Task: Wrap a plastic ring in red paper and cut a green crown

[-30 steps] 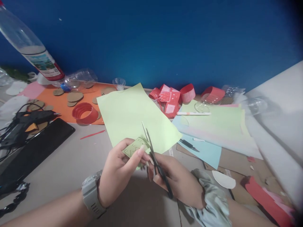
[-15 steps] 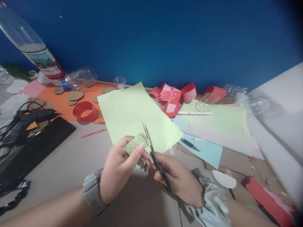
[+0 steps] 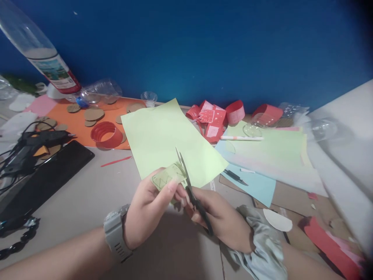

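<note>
A small green piece of paper (image 3: 166, 177) with dark zigzag lines drawn on it is pinched in my left hand (image 3: 151, 208), between thumb and fingers. My right hand (image 3: 220, 216) grips a pair of scissors (image 3: 192, 192) by the dark handles. The blades point up and away, slightly apart, against the right edge of the small paper. Behind both hands lies a large light green sheet (image 3: 171, 136) on the table. My fingers hide part of the paper's lower edge.
To the left are a black phone (image 3: 55, 175), a glue gun (image 3: 35, 149), a red ring (image 3: 106, 135) and a tall plastic bottle (image 3: 49, 62). A craft knife (image 3: 236, 177), a white marker (image 3: 241, 138) and coloured sheets (image 3: 274, 155) lie right. A blue wall (image 3: 186, 50) stands behind.
The small green paper has tilted a little in my left hand. The scissors stay at its right edge, and the whole view has shifted slightly.
</note>
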Action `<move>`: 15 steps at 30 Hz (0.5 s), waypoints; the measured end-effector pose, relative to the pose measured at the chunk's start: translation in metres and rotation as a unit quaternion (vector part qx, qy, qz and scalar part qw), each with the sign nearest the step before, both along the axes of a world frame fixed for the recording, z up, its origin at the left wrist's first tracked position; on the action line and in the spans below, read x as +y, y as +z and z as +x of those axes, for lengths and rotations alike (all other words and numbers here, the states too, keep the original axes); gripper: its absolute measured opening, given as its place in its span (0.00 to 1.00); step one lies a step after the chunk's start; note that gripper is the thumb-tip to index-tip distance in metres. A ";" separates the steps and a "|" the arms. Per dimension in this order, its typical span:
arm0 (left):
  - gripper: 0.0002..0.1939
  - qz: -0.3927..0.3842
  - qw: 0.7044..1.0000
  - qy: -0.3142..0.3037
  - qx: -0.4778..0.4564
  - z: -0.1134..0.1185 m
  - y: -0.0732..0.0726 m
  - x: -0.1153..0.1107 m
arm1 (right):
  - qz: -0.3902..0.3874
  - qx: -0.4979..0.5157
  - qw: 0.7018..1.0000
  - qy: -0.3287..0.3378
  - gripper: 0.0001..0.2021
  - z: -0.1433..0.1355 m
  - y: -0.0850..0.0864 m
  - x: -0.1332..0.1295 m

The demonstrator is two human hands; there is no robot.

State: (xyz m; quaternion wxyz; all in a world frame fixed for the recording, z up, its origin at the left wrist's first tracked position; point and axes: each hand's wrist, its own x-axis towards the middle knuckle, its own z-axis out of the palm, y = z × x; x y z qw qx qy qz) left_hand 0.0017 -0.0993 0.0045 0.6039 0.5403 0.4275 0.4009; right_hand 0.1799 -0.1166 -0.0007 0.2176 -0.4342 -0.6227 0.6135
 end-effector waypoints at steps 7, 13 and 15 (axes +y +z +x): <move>0.18 0.012 1.000 -0.015 -0.002 0.000 0.002 -0.003 | -0.007 0.009 1.000 0.017 0.08 0.000 0.003 0.002; 0.19 0.021 1.000 -0.006 -0.002 0.003 0.002 -0.001 | -0.028 -0.014 0.999 0.036 0.02 0.005 0.000 0.001; 0.18 0.048 0.999 -0.009 0.014 0.002 0.002 -0.001 | -0.032 -0.011 0.998 0.052 0.02 0.006 0.001 0.001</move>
